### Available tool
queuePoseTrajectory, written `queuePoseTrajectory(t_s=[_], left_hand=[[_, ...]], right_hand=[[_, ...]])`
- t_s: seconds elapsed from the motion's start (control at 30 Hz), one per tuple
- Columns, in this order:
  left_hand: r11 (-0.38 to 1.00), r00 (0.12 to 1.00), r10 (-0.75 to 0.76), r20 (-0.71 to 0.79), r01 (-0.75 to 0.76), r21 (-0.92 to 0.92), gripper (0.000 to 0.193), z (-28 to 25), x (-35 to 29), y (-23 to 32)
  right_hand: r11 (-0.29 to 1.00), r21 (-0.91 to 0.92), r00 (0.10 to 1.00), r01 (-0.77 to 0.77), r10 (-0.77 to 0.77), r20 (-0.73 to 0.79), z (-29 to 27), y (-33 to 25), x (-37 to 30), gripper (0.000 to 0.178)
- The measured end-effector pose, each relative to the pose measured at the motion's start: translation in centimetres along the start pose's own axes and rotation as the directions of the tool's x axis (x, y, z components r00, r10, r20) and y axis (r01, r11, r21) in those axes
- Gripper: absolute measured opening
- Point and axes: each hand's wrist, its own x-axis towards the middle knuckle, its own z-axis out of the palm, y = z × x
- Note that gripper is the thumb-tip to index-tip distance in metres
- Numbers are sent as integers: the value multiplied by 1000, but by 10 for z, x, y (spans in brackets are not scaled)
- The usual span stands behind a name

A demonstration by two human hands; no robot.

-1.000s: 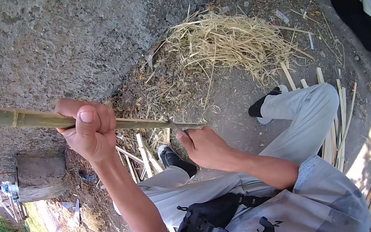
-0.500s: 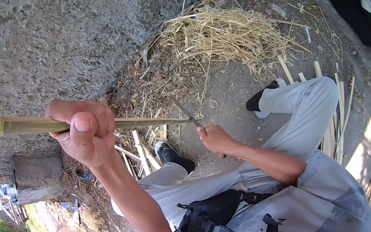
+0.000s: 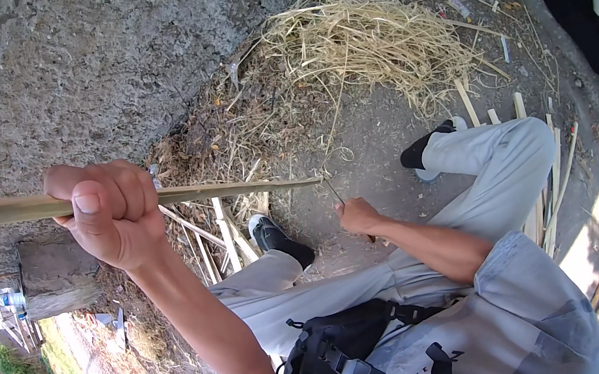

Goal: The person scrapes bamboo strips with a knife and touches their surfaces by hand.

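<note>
My left hand (image 3: pixel 112 212) is wrapped round a long green bamboo strip (image 3: pixel 235 188), thumb lying along the top of the fist. The strip runs from the left edge across to a thin pale end in front of me. In my right hand (image 3: pixel 359 217) is a knife (image 3: pixel 334 190), its fingers closed on the handle. The narrow blade points up and away, close to the strip's right end; whether it touches the strip I cannot tell. A bit of the handle shows below the fist.
A heap of pale shavings (image 3: pixel 377 37) lies beyond my feet, near a rough grey wall (image 3: pixel 95 71). Split bamboo sticks (image 3: pixel 225 236) rest by my left shoe; more sticks (image 3: pixel 554 178) lie right of my leg. A block (image 3: pixel 58 270) stands at left. Another person's dark-clothed leg (image 3: pixel 577 10) shows far right.
My left hand has shifted left with the bamboo strip, which now lies more level. The knife in my right hand has tipped and moved slightly right and down, toward the strip's end.
</note>
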Motion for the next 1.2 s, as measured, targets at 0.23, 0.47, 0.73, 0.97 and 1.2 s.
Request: queuePoseTrajectory(t_s=[0.23, 0.47, 0.73, 0.97, 1.2], left_hand=[[989, 975, -17, -221, 49, 137, 29, 7, 5, -5], [985, 963, 63, -262, -18, 170, 32, -22, -8, 13], [971, 959, 82, -272, -15, 239, 35, -20, -11, 12], [994, 995, 82, -52, -78, 71, 34, -8, -12, 15], [992, 997, 67, -40, -62, 110, 33, -5, -20, 14]], right_hand=[[943, 210, 957, 257, -218, -190, -50, -110, -38, 47], [984, 125, 991, 130, -127, -32, -9, -33, 8, 44], [946, 191, 965, 261, -255, -57, -27, -80, -6, 48], [933, 196, 940, 303, -259, -221, -4, -53, 1, 47], [959, 196, 977, 204, -189, -96, -15, -58, 3, 51]])
